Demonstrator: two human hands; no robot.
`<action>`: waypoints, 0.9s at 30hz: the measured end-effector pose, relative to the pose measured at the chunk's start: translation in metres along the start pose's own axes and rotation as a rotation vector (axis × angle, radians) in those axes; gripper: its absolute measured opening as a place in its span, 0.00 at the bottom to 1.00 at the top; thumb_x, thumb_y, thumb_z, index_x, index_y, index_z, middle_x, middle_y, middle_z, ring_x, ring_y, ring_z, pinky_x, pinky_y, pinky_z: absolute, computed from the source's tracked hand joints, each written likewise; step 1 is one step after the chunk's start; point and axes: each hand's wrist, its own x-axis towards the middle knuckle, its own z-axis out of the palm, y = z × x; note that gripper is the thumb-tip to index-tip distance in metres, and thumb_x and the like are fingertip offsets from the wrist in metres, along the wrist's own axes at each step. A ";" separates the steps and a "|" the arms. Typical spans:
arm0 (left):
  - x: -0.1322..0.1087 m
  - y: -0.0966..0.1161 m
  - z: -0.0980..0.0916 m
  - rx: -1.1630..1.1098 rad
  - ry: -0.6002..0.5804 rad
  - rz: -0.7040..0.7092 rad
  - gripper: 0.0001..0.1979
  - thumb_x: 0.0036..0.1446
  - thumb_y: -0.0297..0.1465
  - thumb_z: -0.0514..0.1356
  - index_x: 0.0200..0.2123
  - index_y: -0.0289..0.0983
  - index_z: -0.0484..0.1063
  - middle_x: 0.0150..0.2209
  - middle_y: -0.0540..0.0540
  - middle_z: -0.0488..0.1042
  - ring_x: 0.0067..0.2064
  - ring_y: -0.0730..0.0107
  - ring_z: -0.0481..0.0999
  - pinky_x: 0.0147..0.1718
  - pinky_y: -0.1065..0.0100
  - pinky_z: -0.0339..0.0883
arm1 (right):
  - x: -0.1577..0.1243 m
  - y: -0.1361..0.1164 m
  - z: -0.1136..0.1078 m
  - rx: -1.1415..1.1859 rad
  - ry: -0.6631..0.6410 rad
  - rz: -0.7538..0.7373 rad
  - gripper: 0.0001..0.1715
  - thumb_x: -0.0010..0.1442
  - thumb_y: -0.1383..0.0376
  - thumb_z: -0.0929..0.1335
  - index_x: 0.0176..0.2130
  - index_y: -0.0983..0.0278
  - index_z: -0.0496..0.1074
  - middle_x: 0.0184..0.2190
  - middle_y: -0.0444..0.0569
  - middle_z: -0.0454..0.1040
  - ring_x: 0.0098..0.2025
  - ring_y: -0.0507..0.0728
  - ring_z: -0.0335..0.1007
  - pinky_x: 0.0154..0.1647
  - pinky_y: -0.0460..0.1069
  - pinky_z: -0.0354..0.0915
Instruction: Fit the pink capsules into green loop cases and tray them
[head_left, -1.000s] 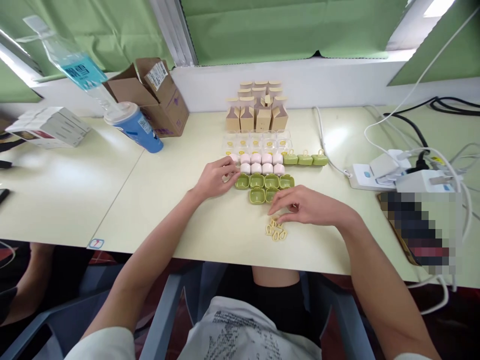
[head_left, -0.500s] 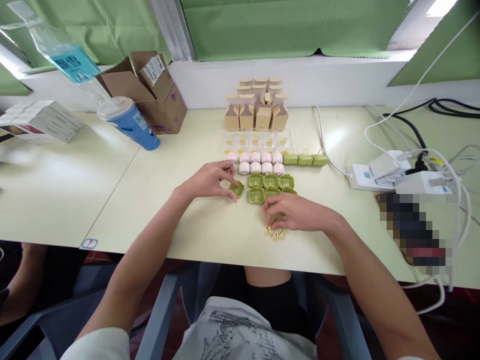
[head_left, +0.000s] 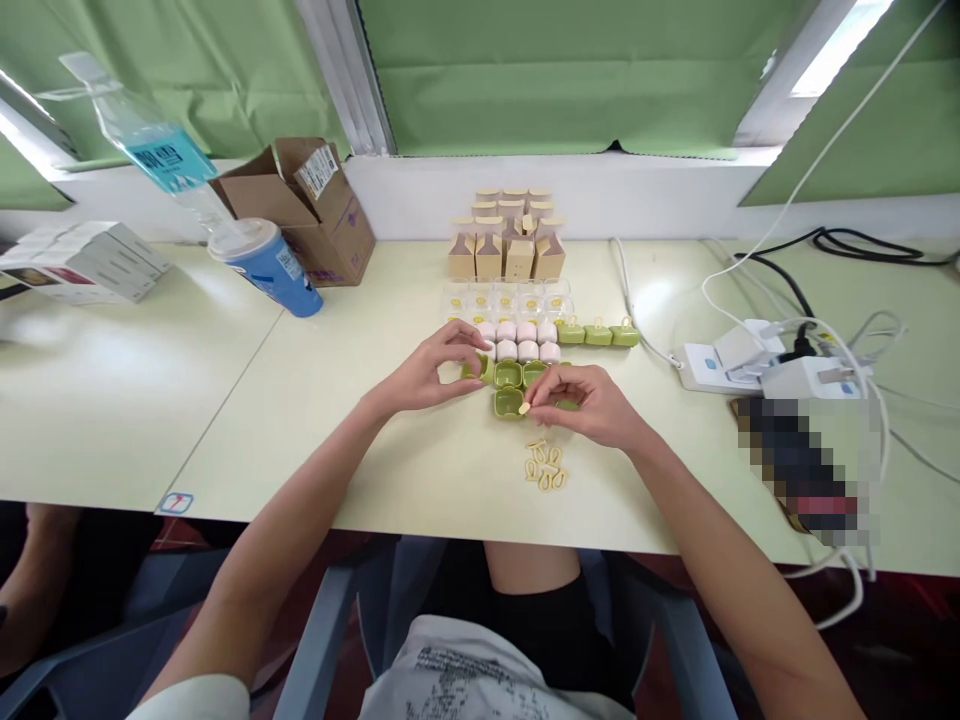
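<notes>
My left hand (head_left: 442, 370) has its thumb and forefinger around a small green square cup (head_left: 486, 370), which it partly hides. In a pinch, my right hand (head_left: 581, 405) has a small yellow loop (head_left: 524, 409) close to that cup's neighbours. Below it on the table lies a loose pile of yellow loops (head_left: 546, 468). Open green cups (head_left: 508, 403) stand in two rows between the hands, some of them covered by my right hand. Behind these are two rows of pale pink rounded pieces (head_left: 528, 351). To their right, green pieces with loops on top (head_left: 598, 334) stand in line.
Clear plastic cases (head_left: 506, 298) and small open kraft boxes (head_left: 489, 257) stand toward the wall. A blue cup (head_left: 277, 275) with an upturned bottle and a carton (head_left: 330, 225) are at left. Power strips (head_left: 720, 368), cables and a blurred phone-like object (head_left: 799, 470) lie right.
My right hand has lifted from the pile of loops up to the green cups, a yellow loop in its fingertips. My left hand has shifted slightly right with its cup. The view has tilted a little.
</notes>
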 end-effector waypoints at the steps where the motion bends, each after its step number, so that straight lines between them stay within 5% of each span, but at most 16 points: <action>1: 0.000 0.001 0.007 -0.032 0.059 -0.010 0.12 0.69 0.41 0.69 0.38 0.39 0.80 0.54 0.37 0.75 0.53 0.61 0.81 0.48 0.62 0.80 | 0.000 0.000 0.002 0.035 0.033 0.011 0.18 0.59 0.51 0.82 0.35 0.60 0.81 0.35 0.47 0.84 0.30 0.54 0.79 0.31 0.51 0.79; 3: -0.001 0.003 0.023 -0.055 0.175 -0.022 0.11 0.68 0.40 0.71 0.45 0.40 0.79 0.53 0.39 0.76 0.50 0.65 0.81 0.41 0.66 0.79 | 0.000 0.002 0.005 0.096 0.083 -0.004 0.16 0.62 0.52 0.82 0.44 0.59 0.83 0.34 0.44 0.81 0.26 0.52 0.78 0.27 0.50 0.78; 6: -0.003 0.008 0.049 -0.011 0.290 -0.010 0.22 0.64 0.35 0.73 0.58 0.41 0.74 0.53 0.40 0.80 0.54 0.62 0.82 0.48 0.63 0.80 | 0.002 0.006 0.007 0.136 0.155 -0.064 0.18 0.66 0.52 0.79 0.52 0.55 0.85 0.39 0.45 0.80 0.30 0.53 0.83 0.33 0.52 0.84; 11: -0.005 0.019 0.076 0.099 0.351 0.090 0.29 0.64 0.30 0.71 0.65 0.41 0.67 0.54 0.38 0.83 0.55 0.58 0.84 0.50 0.60 0.80 | 0.002 0.012 0.006 0.018 0.264 -0.080 0.17 0.65 0.52 0.80 0.50 0.56 0.87 0.39 0.47 0.85 0.39 0.59 0.88 0.47 0.58 0.87; 15: -0.005 0.023 0.078 0.176 0.364 0.211 0.32 0.63 0.29 0.70 0.67 0.40 0.65 0.52 0.38 0.84 0.50 0.59 0.82 0.43 0.60 0.79 | 0.000 0.016 0.008 -0.337 0.328 -0.199 0.06 0.65 0.57 0.80 0.43 0.54 0.89 0.39 0.47 0.89 0.36 0.58 0.85 0.42 0.57 0.85; 19: -0.003 0.024 0.075 0.169 0.376 0.216 0.33 0.63 0.30 0.71 0.68 0.40 0.65 0.52 0.39 0.83 0.47 0.60 0.80 0.40 0.62 0.77 | 0.000 0.019 0.013 -0.515 0.330 -0.434 0.06 0.70 0.63 0.77 0.47 0.55 0.87 0.39 0.46 0.90 0.34 0.57 0.85 0.38 0.54 0.83; 23: -0.005 0.023 0.074 0.098 0.360 0.208 0.35 0.62 0.29 0.71 0.69 0.40 0.63 0.53 0.38 0.83 0.51 0.59 0.82 0.46 0.60 0.80 | 0.005 0.022 0.015 -0.725 0.312 -0.661 0.06 0.71 0.68 0.75 0.46 0.58 0.85 0.37 0.48 0.88 0.34 0.55 0.83 0.33 0.51 0.79; 27: -0.009 0.024 0.076 0.038 0.330 0.190 0.37 0.61 0.29 0.71 0.71 0.40 0.63 0.56 0.37 0.82 0.56 0.56 0.83 0.54 0.57 0.81 | 0.005 0.024 0.017 -0.857 0.316 -0.719 0.07 0.72 0.70 0.72 0.44 0.59 0.83 0.39 0.50 0.83 0.38 0.56 0.79 0.33 0.51 0.76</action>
